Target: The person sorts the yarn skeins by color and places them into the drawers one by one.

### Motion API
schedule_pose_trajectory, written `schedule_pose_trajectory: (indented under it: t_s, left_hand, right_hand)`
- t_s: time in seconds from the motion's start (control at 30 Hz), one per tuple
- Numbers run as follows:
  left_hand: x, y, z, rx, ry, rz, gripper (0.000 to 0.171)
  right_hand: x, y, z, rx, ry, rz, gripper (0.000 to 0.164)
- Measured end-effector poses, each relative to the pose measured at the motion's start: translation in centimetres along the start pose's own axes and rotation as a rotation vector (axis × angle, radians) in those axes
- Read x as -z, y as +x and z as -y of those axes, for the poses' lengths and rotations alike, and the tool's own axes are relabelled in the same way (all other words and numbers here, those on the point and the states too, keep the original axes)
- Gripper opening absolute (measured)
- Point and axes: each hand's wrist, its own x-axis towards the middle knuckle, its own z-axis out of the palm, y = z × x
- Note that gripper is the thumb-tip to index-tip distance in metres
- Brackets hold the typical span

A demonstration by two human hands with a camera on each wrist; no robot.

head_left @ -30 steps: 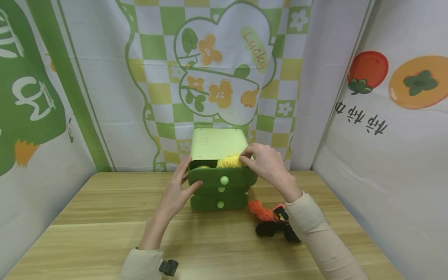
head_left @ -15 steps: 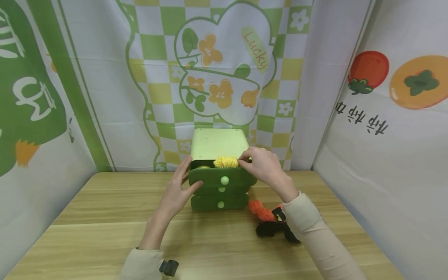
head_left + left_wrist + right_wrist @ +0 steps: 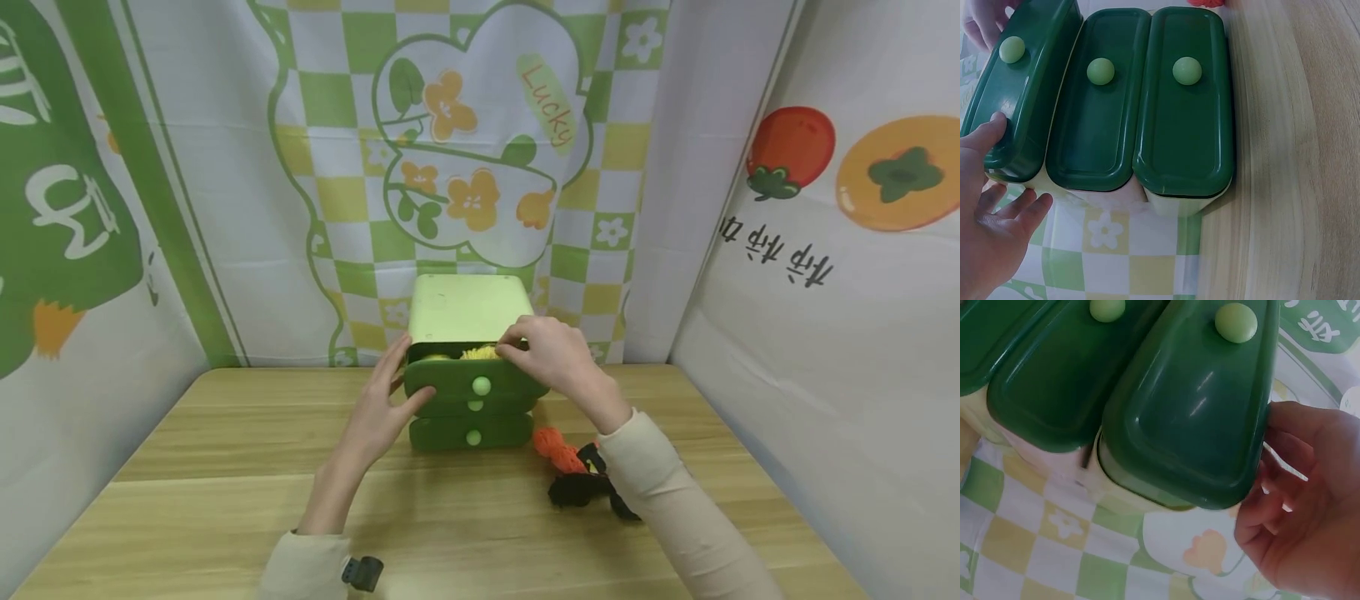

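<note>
A small cabinet (image 3: 472,304) with a light green top and three dark green drawer fronts stands on the table. Its top drawer (image 3: 450,379) is pulled out partway. My left hand (image 3: 375,417) grips the left end of that drawer, thumb on the front and fingers along the side, as the left wrist view shows too. A skein of yellow yarn (image 3: 480,353) lies mostly down inside the drawer, its lower part hidden by the front. My right hand (image 3: 555,354) pinches the skein's right end at the drawer's opening. In the right wrist view, the drawer front hides the yarn.
Orange yarn (image 3: 558,450) and black yarn (image 3: 577,490) lie on the wooden table (image 3: 450,525) to the right of the cabinet, partly behind my right forearm. Printed cloth (image 3: 337,167) hangs behind the cabinet and along both sides.
The yellow skein has shifted left and sunk lower into the top drawer, my right hand moving left with it. My left hand has stayed in place on the drawer.
</note>
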Motion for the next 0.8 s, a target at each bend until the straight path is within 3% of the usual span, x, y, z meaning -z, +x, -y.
schedule_pose_trajectory:
  t_s: [0.4, 0.8]
  left_hand:
    - [0.0, 0.1, 0.1, -0.011, -0.006, -0.013, 0.087]
    - [0.0, 0.1, 0.2, -0.006, -0.010, -0.006, 0.086]
  right_hand:
    - [0.4, -0.8, -0.3, 0.049, 0.036, -0.149, 0.015]
    - [-1.0, -2.7, -0.2, 0.224, 0.125, -0.371, 0.009]
